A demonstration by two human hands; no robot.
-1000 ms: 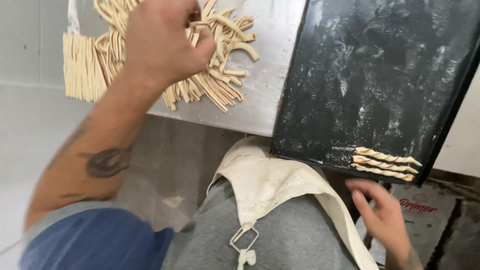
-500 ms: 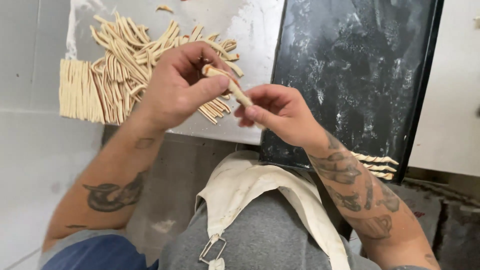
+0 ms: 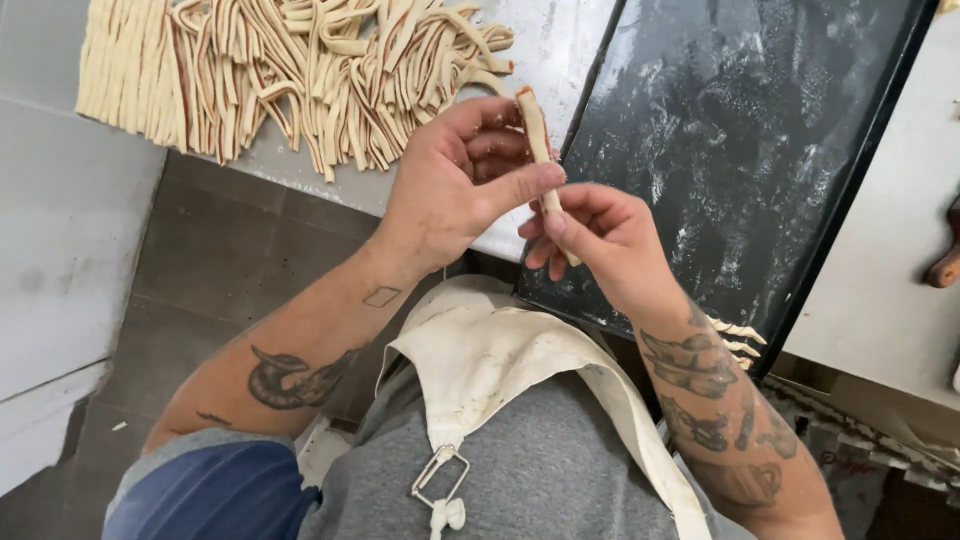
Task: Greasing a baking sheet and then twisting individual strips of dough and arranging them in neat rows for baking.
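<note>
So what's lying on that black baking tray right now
On the black baking tray there is a dusting of flour and a few twisted dough sticks at its near corner. The right hand and forearm cover part of them.

Both forearms are bare and tattooed: the left arm (image 3: 290,370) carries a dark curled figure and a small outlined diamond, the right arm (image 3: 715,400) several dense dark designs. A cream apron (image 3: 500,360) with a metal clip overlies a grey shirt (image 3: 540,470); a blue sleeve (image 3: 200,490) shows.
</note>
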